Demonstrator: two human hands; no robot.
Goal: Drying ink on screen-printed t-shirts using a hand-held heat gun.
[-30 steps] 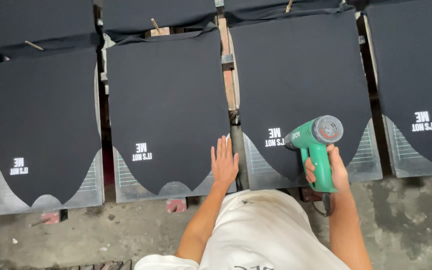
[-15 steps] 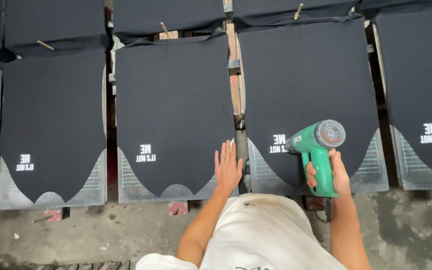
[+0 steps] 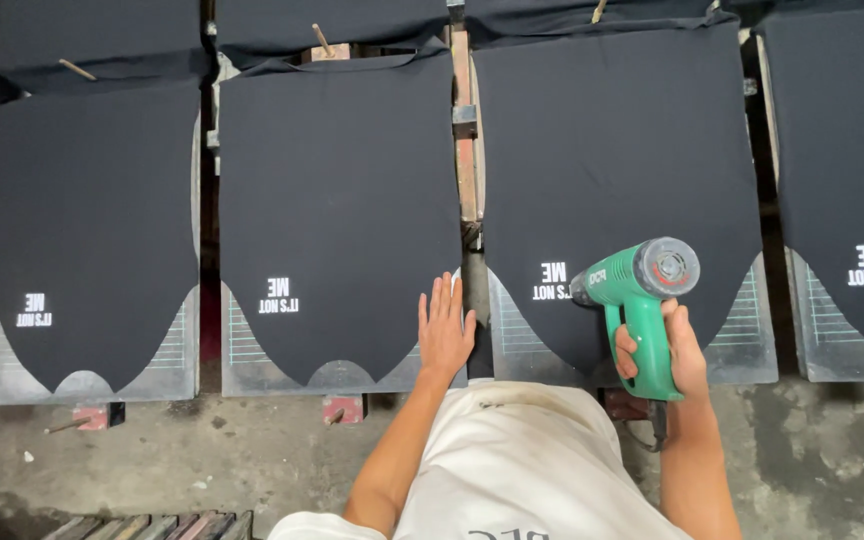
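Right hand (image 3: 674, 352) grips green heat gun (image 3: 640, 300), nozzle pointing left.

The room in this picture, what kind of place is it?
Probably a shirt-printing workshop: dark shirts lie stretched over a row of flat boards, each with a small white print, and the right hand aims a green heat gun at one.

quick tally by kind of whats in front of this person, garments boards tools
black printed garments in the near row: 5, the outer two cut off by the frame
metal printing boards showing under them: 5
green heat gun, in the right hand: 1
total: 11
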